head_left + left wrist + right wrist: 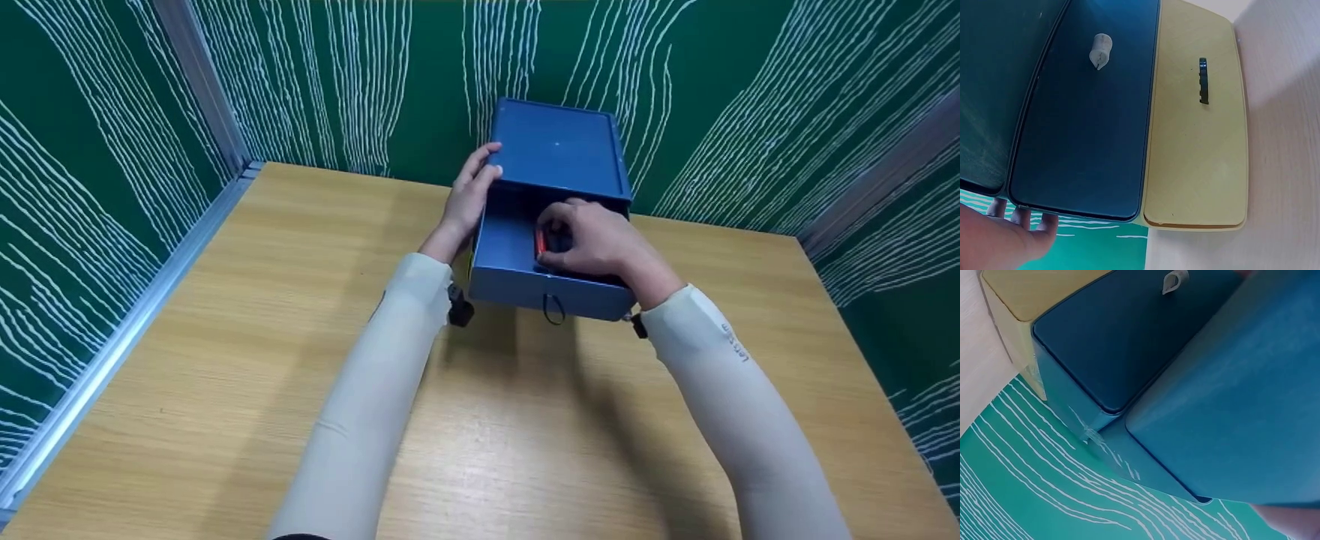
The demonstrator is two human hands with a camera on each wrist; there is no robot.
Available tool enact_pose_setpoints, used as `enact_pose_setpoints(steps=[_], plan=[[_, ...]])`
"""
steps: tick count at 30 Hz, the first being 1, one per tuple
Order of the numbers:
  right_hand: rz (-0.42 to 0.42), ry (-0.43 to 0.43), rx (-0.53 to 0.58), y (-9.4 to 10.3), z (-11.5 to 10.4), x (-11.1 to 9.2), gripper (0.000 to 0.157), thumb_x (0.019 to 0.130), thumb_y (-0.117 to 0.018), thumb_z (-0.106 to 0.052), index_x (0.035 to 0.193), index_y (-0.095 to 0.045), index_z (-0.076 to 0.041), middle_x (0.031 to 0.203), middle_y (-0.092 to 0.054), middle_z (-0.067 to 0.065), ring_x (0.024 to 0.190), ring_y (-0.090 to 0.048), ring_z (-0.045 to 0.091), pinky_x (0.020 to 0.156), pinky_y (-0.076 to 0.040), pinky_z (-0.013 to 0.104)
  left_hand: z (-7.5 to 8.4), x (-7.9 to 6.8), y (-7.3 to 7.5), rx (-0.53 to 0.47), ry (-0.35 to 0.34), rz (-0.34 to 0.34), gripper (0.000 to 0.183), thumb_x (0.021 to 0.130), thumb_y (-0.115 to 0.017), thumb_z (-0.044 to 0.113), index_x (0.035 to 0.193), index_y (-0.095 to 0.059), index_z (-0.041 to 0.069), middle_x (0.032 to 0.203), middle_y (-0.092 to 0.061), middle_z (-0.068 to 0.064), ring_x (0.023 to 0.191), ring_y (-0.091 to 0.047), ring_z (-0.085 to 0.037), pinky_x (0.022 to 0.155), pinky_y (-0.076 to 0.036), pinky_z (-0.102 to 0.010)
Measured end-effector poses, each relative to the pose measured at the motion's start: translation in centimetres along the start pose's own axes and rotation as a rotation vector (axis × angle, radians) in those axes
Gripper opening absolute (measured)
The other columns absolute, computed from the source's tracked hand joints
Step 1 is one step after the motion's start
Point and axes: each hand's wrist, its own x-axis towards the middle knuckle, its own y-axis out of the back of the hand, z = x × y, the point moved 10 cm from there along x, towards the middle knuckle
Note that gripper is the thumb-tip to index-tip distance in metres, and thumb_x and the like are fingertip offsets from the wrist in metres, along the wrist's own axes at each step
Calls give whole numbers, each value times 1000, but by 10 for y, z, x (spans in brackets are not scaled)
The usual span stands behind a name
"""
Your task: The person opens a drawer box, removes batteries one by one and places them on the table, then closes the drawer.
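A blue drawer unit (555, 146) stands at the back of the table, its top drawer (525, 286) pulled out toward me. My left hand (469, 196) rests against the unit's left side, fingers extended along the edge. Inside the drawer, my right hand (596, 236) pinches a small red object (540, 242) with thumb and fingers; its kind cannot be made out. Something dark lies beside it, partly hidden by the hand. A dark loop handle (553, 309) hangs on the drawer's front.
Below the open drawer, the left wrist view shows a shut dark blue drawer (1084, 124) with a pale loop and a yellow drawer (1196, 146) with a dark loop. Green walls with white wavy lines (435, 90) stand behind the wooden table (300, 300).
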Motion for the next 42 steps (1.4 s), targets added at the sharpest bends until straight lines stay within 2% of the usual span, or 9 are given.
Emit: enact_pose_setpoints(steps=[15, 23, 31, 42], plan=[[-20, -35, -62, -4, 2, 0, 47, 72, -62, -46, 111, -55, -20, 103, -51, 6, 91, -45, 25, 84, -40, 46, -1, -2, 1, 10, 7, 5, 39, 90, -38, 23, 129, -40, 22, 141, -28, 3, 120, -34, -13, 103, -23, -38], [-9, -30, -88, -5, 3, 0, 49, 70, -64, -46, 111, -58, -19, 105, -52, 7, 92, -43, 26, 82, -40, 45, 0, 0, 2, 8, -37, 21, 40, 88, -41, 18, 128, -42, 14, 140, -32, -1, 121, -35, -12, 100, -25, -27], [-29, -45, -85, -6, 5, 0, 51, 71, -62, -49, 112, -58, -18, 108, -51, 7, 95, -41, 27, 84, -39, 47, 1, 0, 2, 37, -22, 20, 40, 89, -39, 20, 128, -42, 17, 141, -30, 0, 122, -34, -12, 102, -24, -32], [-49, -63, -84, -6, 5, -1, 54, 72, -60, -52, 114, -56, -20, 111, -50, 8, 98, -39, 29, 85, -37, 50, 1, 0, 1, 24, -10, 14, 40, 90, -38, 21, 129, -40, 18, 141, -28, 0, 120, -34, -13, 103, -23, -34]])
